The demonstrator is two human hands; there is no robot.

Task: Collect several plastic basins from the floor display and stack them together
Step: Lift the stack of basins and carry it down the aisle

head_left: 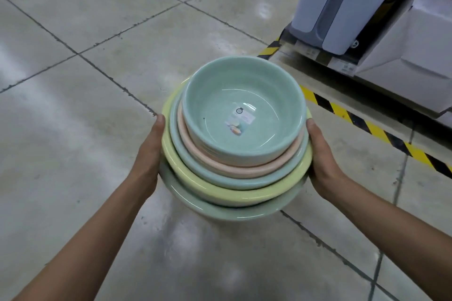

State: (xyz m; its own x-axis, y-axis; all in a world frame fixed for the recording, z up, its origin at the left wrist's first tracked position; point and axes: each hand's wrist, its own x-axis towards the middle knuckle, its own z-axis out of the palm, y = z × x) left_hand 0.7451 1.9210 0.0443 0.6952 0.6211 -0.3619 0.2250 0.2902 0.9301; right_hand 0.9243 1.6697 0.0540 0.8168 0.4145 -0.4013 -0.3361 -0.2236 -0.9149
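A nested stack of several plastic basins hangs above the floor between my two hands. The top basin is pale teal, upright, with a label stuck inside its bottom. Under it show a pink rim, a blue-green rim, a yellow rim and the largest, grey-green basin at the bottom. My left hand presses the stack's left side, thumb on the yellow rim. My right hand grips the right side.
Grey tiled floor lies all around, glossy with reflections. At the upper right a low display platform edged with yellow-black hazard tape carries tall white-grey plastic bins and a white box.
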